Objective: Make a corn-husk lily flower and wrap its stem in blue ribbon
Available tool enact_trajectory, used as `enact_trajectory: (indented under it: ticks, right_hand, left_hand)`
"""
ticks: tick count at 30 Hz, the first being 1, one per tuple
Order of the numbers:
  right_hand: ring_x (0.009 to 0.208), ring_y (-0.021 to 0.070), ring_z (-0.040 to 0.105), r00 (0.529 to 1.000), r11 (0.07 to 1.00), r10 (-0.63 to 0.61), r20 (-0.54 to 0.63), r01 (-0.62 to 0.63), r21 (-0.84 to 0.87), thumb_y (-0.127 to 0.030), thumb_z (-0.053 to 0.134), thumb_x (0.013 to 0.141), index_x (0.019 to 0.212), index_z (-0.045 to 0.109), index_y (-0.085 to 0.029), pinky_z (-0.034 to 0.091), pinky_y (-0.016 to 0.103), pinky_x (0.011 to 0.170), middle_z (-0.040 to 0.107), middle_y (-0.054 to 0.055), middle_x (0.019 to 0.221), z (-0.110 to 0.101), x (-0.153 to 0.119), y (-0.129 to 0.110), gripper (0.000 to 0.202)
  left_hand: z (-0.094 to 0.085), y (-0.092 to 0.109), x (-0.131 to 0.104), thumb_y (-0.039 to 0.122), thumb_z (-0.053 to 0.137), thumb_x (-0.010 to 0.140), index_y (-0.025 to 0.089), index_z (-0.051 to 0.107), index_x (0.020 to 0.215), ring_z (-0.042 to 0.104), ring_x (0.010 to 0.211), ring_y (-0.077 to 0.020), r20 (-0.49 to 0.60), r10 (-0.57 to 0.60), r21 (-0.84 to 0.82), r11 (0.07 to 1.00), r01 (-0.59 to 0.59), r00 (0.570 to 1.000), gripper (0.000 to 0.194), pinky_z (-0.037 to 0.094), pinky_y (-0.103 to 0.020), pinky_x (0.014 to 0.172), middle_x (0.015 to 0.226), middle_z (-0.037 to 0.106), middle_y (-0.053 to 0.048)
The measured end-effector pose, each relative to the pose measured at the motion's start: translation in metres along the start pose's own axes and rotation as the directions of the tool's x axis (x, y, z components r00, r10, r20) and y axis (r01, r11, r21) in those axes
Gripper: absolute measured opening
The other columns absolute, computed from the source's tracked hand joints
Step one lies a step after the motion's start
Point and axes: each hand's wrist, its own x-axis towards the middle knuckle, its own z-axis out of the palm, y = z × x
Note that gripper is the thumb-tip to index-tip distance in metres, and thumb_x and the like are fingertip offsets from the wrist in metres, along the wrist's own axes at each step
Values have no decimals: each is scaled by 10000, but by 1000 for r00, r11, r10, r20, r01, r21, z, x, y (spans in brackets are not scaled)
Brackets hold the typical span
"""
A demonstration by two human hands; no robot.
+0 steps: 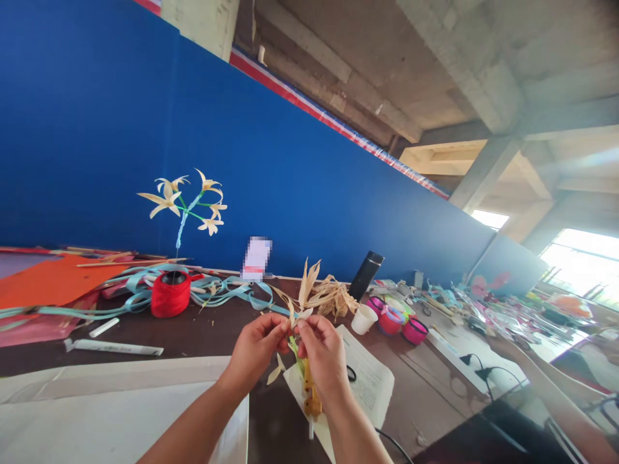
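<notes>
Both my hands are close together over the table, fingertips pinched on a pale husk flower (305,314) with a green stem hanging below. My left hand (261,351) is closed on its left side, and my right hand (323,354) is closed on its right side. The fingers partly hide the flower. Beneath my right hand lies a yellow glue gun (312,401) with a clear stick poking out. It rests on a printed sheet (374,380). Loose husk petals (275,374) lie by my left hand, and a pile of dried husks (333,296) is just beyond.
A finished husk-flower stem (182,225) stands in a red thread spool (171,295) at left. Blue ribbon (227,293), a white tube (116,348) and a white board (111,419) lie nearby. At right are a paper cup (363,319), a black bottle (366,276) and a pink spool (414,330).
</notes>
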Motion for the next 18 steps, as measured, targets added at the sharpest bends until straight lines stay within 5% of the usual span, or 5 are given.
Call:
enact_trajectory:
  ticks: [18]
  right_hand:
    - [362, 51, 383, 996, 998, 57, -64, -58, -12, -329, 646, 708, 644, 582, -161, 309, 168, 357, 512, -54, 475, 3, 2, 0, 191]
  left_hand:
    - [-1, 4, -2, 388, 624, 743, 180, 646, 675, 513, 533, -115, 8, 72, 157, 985, -72, 997, 220, 406, -207, 557, 537, 568, 29]
